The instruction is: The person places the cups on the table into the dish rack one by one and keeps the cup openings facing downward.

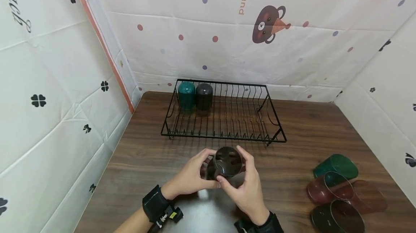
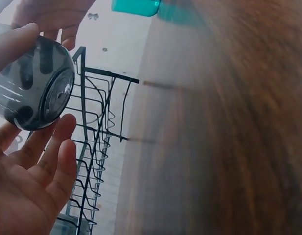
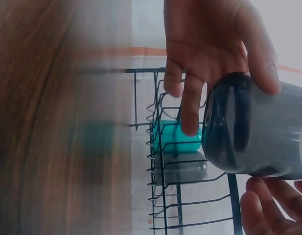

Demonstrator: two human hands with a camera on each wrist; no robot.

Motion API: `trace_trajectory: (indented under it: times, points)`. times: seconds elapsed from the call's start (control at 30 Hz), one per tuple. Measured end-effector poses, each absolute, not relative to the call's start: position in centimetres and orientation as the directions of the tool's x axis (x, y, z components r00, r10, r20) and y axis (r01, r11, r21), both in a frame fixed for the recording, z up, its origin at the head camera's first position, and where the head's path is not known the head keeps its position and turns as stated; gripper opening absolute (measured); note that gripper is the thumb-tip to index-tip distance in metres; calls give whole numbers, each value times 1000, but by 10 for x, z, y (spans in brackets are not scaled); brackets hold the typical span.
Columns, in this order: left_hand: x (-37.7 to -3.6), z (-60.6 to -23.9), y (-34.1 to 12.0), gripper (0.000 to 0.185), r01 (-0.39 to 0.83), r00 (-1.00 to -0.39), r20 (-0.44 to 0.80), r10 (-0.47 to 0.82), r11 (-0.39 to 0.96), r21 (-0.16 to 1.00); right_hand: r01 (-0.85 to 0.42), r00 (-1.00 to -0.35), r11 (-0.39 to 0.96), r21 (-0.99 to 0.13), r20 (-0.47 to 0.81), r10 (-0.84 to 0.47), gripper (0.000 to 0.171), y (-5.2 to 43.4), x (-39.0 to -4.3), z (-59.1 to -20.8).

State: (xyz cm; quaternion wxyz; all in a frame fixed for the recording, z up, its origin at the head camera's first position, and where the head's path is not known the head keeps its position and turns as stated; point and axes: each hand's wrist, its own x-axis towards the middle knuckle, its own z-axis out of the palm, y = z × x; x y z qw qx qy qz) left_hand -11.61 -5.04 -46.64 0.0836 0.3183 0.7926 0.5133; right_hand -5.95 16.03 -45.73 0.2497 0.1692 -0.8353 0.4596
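A dark grey see-through glass (image 1: 228, 162) is held over the table in front of the rack, its open mouth toward the head camera. My left hand (image 1: 191, 175) grips it from the left, thumb in front and fingers round the far side. From the right, my right hand (image 1: 243, 182) holds the same glass, thumb tip beside the left thumb. In the left wrist view the rounded base of the glass (image 2: 55, 98) faces the wooden table. The right wrist view shows the side of the glass (image 3: 258, 129) between both hands.
A black wire dish rack (image 1: 224, 138) stands at the back. In its left end are a teal glass (image 1: 186, 95) and a dark grey glass (image 1: 204, 97), bottoms up. At the table's right are a green glass (image 1: 338, 168), reddish glasses (image 1: 328, 189) and a dark glass (image 1: 334, 220).
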Motion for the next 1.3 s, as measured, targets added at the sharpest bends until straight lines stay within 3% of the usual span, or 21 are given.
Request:
trace_trajectory:
  times: [0.5, 1.03, 1.3]
  points:
    - [-120, -464, -56, 78, 518, -752, 359, 553, 159, 840, -546, -810, 464, -698, 582, -77, 93, 166, -60, -455]
    - [-121, -459, -60, 80, 529, -746, 398, 534, 112, 841, -540, -824, 400, -741, 562, -71, 89, 166, -60, -454]
    - [-122, -459, -62, 79, 552, -739, 434, 515, 93, 829, -576, -796, 404, -711, 600, -80, 89, 166, -60, -453]
